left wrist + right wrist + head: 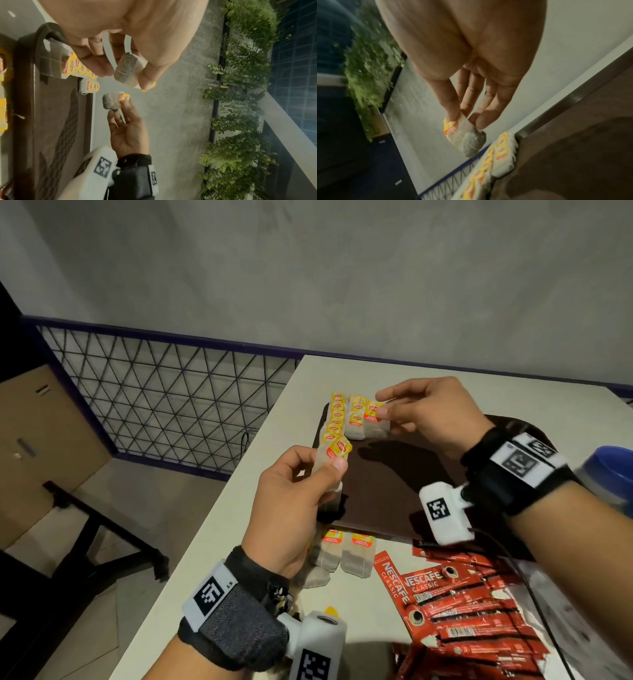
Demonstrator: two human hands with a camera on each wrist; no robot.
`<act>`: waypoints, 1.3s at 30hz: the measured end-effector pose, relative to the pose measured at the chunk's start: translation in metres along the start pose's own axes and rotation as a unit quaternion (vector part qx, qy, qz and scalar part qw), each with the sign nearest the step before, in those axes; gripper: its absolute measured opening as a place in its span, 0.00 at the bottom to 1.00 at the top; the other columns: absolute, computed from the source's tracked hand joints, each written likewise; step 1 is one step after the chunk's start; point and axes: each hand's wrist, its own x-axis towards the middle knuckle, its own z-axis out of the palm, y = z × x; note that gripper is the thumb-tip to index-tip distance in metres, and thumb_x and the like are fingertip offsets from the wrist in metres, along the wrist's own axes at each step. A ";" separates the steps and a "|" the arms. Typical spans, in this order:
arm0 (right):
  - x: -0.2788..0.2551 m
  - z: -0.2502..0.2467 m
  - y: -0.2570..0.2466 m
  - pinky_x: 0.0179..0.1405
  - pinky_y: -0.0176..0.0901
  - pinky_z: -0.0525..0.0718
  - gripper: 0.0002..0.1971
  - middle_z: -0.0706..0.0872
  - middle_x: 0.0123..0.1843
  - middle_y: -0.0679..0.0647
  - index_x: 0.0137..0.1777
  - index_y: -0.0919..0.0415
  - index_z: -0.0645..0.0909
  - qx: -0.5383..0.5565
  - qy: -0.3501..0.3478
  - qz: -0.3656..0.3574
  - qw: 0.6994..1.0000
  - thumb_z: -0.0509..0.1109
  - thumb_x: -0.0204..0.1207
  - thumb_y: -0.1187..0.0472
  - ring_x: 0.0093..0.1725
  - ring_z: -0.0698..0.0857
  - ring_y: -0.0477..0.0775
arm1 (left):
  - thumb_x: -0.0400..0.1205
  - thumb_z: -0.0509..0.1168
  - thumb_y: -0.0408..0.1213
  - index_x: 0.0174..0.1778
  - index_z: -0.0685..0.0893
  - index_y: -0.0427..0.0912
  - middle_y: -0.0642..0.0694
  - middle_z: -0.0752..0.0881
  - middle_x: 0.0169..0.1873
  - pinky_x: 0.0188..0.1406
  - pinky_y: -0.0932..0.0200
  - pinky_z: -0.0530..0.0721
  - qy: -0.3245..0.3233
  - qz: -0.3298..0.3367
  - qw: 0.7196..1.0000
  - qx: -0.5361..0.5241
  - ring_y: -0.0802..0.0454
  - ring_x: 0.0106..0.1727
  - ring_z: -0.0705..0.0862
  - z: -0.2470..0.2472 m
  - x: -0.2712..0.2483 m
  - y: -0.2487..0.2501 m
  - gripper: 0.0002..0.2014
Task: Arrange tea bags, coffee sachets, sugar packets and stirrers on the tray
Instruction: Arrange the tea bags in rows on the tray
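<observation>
Item 1, left hand [294, 494], at 9 o'clock of the tray [394, 494]: thumb and fingers clamped on a small stack of tea bags [330, 465], top tag tilted, held above the tray's left rim. Palm faces inward, wrist low over the table [212, 542]. The left-wrist view shows the bag pinched between thumb and fingertips.

Item 2, laid tea bags [346, 417], at 11 o'clock of the tray: two overlapping columns, yellow tags up and toward the far edge.

Item 3, loose tea bags [346, 553], at 7 o'clock, off the tray on the table, not yet placed.

Item 4, right hand [435, 412], at 12 o'clock of the tray: thumb and forefinger pinching a single tea bag [375, 419] by its tag end, the other fingers extended. The bag hangs just beside the second column; whether it touches the tray cannot be told.

Item 5, coffee sachets [462, 618], at 5 o'clock: red heap on the table, untouched.

Handling note, as judgement: the step in hand is starting a third column. Lower the bag flat, tag toward the far edge, side edge close beside its neighbour, and release without dragging the row. The left hand should feed one bag at a time.
</observation>
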 end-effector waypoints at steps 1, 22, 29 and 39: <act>0.008 0.003 0.003 0.41 0.43 0.90 0.08 0.93 0.50 0.71 0.50 0.63 0.92 -0.021 -0.002 0.008 1.000 0.82 0.73 0.72 0.35 0.87 0.52 | 0.82 0.74 0.36 0.48 0.85 0.37 0.38 0.91 0.48 0.42 0.60 0.84 0.001 -0.001 1.000 -0.001 0.47 0.46 0.88 0.000 0.000 0.000 0.07; 0.073 0.034 0.018 0.52 0.61 0.95 0.05 0.93 0.52 0.68 0.47 0.68 0.89 -0.174 -0.056 0.084 0.979 0.81 0.74 0.74 0.53 0.94 0.66 | 0.73 0.77 0.46 0.55 0.87 0.33 0.28 0.89 0.55 0.46 0.58 0.87 0.008 -0.019 1.000 -0.012 0.45 0.47 0.87 -0.002 0.003 -0.001 0.21; 0.077 0.034 0.020 0.50 0.60 0.95 0.12 0.93 0.47 0.64 0.46 0.63 0.88 -0.199 -0.028 0.089 0.975 0.87 0.68 0.71 0.45 0.95 0.65 | 0.73 0.76 0.48 0.55 0.88 0.36 0.33 0.91 0.55 0.46 0.60 0.87 0.005 -0.018 1.000 -0.005 0.47 0.48 0.89 -0.004 0.003 0.000 0.21; 0.067 0.032 0.026 0.54 0.63 0.94 0.10 0.93 0.37 0.57 0.43 0.68 0.88 -0.194 -0.045 0.092 0.976 0.80 0.67 0.81 0.47 0.95 0.64 | 0.72 0.77 0.49 0.56 0.88 0.35 0.33 0.90 0.55 0.47 0.54 0.87 0.011 -0.015 1.000 -0.013 0.43 0.49 0.88 -0.004 0.003 0.000 0.24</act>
